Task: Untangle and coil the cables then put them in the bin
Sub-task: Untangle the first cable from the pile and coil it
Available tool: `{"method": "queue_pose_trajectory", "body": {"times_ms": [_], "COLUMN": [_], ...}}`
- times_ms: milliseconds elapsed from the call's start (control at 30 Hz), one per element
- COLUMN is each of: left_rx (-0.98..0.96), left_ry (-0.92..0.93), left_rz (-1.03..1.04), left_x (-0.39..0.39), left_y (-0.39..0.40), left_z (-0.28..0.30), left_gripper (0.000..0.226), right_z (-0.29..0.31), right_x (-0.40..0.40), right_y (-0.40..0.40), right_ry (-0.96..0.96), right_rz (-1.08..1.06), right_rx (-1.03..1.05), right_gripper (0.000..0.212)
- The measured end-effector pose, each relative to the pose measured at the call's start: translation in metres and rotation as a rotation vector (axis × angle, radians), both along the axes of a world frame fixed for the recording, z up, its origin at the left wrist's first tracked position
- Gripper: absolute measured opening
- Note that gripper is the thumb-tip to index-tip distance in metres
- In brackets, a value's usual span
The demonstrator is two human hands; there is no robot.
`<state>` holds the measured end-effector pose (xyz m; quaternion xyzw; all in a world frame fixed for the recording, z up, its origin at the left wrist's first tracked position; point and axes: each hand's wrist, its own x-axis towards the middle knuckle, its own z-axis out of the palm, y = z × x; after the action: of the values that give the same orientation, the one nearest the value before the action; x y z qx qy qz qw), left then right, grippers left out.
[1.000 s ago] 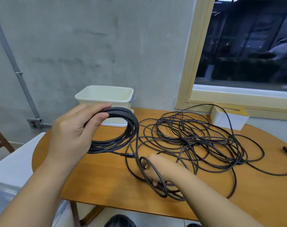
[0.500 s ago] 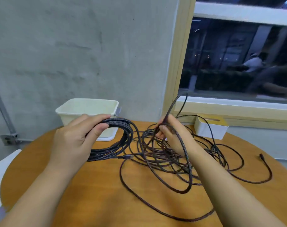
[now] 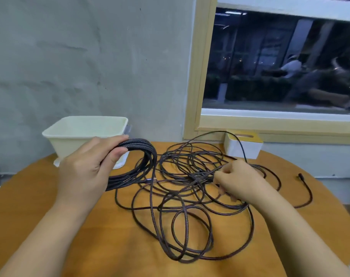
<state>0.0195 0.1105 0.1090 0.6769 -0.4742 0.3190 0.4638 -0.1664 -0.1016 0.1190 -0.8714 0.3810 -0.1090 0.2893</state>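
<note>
My left hand (image 3: 86,168) grips a tidy coil of dark braided cable (image 3: 139,156), held just above the round wooden table (image 3: 90,246). A loose tangle of dark cable (image 3: 182,196) sprawls over the table's middle, joined to the coil. My right hand (image 3: 238,181) is down in the tangle, pinching a braided strand between curled fingers. The cream bin (image 3: 84,132) stands behind my left hand at the table's back edge. One free cable end (image 3: 301,175) lies at the right.
A small white box with a yellow top (image 3: 243,145) sits at the back right, under the window frame (image 3: 192,76). A grey concrete wall rises behind the bin. The table edge curves away at left and right.
My right hand was down on the loops, rose with a strand, then dropped back into the tangle further right, and the loops spread wider toward me. My left hand kept hold of the coil.
</note>
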Motion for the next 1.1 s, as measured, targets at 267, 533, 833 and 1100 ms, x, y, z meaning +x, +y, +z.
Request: {"method": "queue_pose_trajectory", "body": {"times_ms": [267,533,833,1100], "left_rx": [-0.025,-0.017,0.014,0.048], "left_ry": [0.028,0.031,0.082,0.132], "left_rz": [-0.015,0.027,0.052,0.036], "left_x": [-0.002,-0.001,-0.006,-0.011], "left_y": [0.008,0.038,0.06,0.057], "left_z": [0.002,-0.005,-0.024,-0.039], "left_gripper": [0.036,0.037,0.041,0.04], "right_z": [-0.004,-0.081,-0.136,-0.152], "right_x": [0.024,0.042,0.029,0.023], "right_y": [0.044,0.052,0.039,0.047], "right_ry": [-0.086,0.098,0.261,0.423], "right_rz": [0.372,0.455,0.318,0.304], "right_rx": [-0.231,0.213,0.106,-0.046], "right_gripper": [0.017,0.08,0.074,0.093]}}
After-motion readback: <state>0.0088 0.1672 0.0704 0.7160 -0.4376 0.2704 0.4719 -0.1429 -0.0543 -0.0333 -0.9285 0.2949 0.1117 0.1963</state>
